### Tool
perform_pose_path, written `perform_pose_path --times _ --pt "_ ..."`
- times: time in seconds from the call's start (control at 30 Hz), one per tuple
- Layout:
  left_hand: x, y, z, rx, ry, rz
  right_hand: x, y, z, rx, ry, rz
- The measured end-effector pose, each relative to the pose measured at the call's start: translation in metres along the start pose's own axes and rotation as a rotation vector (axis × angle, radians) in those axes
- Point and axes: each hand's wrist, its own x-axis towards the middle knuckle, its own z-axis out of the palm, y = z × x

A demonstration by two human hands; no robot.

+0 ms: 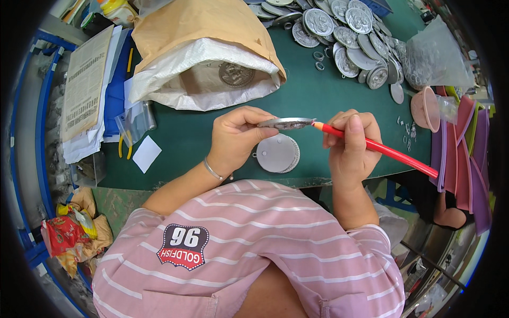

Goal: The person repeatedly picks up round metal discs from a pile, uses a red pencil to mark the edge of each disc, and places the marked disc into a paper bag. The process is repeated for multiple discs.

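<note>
Between the thumb and fingers of my left hand a round grey metal medallion is held nearly edge-on above the table. My right hand grips a thick red pencil, its sharpened tip touching or very close to the medallion's right edge. Below the held piece, another round medallion lies on the green table with its smooth side up and a small loop at its left. It seems to rest on a second disc with a patterned rim.
An open paper sack with a white lining and a medallion inside stands ahead. Many medallions are heaped at the far right, with small rings beside them. A pink cup stands right; papers and yellow-handled pliers lie left.
</note>
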Motion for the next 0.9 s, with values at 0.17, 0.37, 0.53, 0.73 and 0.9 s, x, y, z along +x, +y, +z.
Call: perform_pose_path --times 0.17,0.37,0.53,0.73,0.9 --pt "-0.002 0.000 -0.001 0.043 -0.031 0.078 0.002 0.002 0.007 -0.025 -0.048 0.016" --pt "-0.003 0.002 -0.001 0.063 -0.035 0.117 0.001 -0.001 0.012 -0.032 -0.017 0.068" --pt "-0.003 0.004 -0.001 0.101 -0.040 0.143 0.001 -0.003 0.014 -0.045 -0.039 0.065" --pt "-0.004 0.006 -0.003 0.208 -0.050 0.190 0.001 -0.002 0.015 -0.083 -0.050 0.043" --pt "-0.007 0.005 -0.001 0.104 -0.013 0.143 0.002 0.000 0.013 -0.074 -0.040 0.023"
